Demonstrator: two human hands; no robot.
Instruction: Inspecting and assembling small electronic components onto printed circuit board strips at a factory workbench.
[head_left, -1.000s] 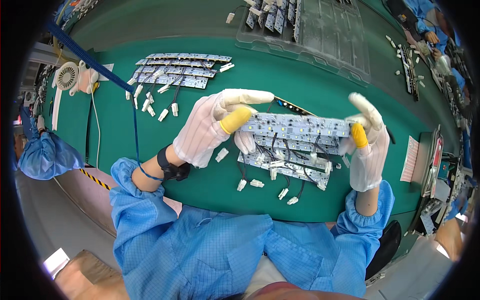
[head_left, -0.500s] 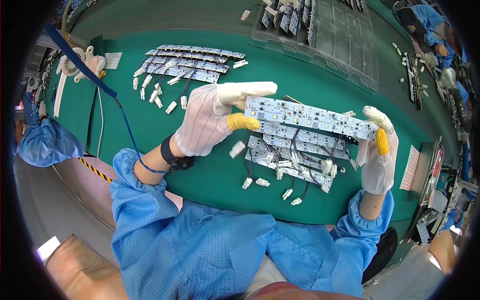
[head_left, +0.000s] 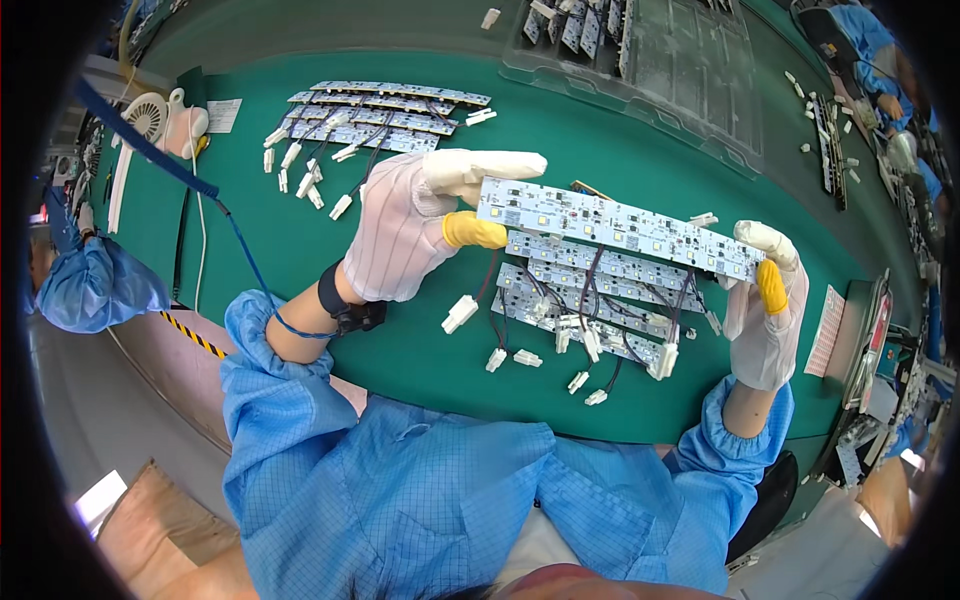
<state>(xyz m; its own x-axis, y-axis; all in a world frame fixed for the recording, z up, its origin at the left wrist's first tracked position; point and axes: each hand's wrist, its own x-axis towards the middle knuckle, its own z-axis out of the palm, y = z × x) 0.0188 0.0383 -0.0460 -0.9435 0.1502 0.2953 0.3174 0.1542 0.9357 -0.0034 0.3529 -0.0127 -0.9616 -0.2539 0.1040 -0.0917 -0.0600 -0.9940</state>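
Between my two gloved hands I hold up a long white LED circuit board, its component side facing me. My left hand pinches the left end, thumb in a yellow finger cot. My right hand grips the right end, also with a yellow cot on the thumb. Wires with white connectors hang below the held board; one connector dangles near my left hand. Behind and below it, several similar boards lie overlapping on the green mat, partly hidden by the held one.
Another group of boards with wired connectors lies at the back left. A clear plastic tray with upright boards stands at the back. A small fan is at the far left. A blue coiled cord runs to my left wristband.
The held board has tilted slightly more, its left end moving up and left, its right end slightly right and down. The dangling connectors have swung.
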